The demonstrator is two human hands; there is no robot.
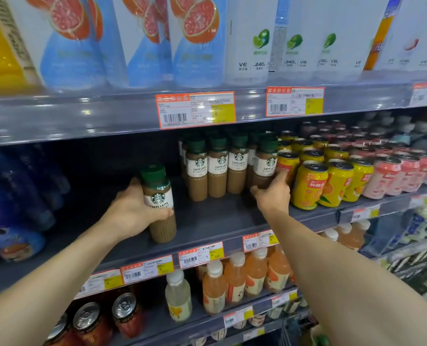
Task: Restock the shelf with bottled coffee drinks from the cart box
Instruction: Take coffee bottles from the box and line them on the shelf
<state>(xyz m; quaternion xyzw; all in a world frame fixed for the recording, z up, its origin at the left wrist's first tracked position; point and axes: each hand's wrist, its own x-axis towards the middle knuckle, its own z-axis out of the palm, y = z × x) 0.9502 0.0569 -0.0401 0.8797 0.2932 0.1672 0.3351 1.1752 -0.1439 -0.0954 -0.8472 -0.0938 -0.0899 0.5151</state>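
Forearms reached bare from the bottom corners toward a dark grey shelf (207, 221) with a smooth matte deck. The left hand (132, 211) wrapped around a coffee bottle (158, 203) at its white label, thumb behind, fingers in front; the bottle stood upright on the shelf at about nine o'clock from the frame's middle, with a ribbed brown body and a green cap. The right hand (273, 193), at about three o'clock from that bottle, had its fingers curled round the base of the end bottle (264, 163) in a row of bottles (217, 166) farther back, all the same shape. Bare deck lay between the held bottle and that row.

Glossy yellow cans (324, 183) stood touching the row's right side, pink cans (392, 176) beyond them. Blurred blue bottles (12, 196) crowded the left end. Orange-edged price tags (195, 109) hung on the rail above, at twelve o'clock, under tall pale cartons (195, 38).
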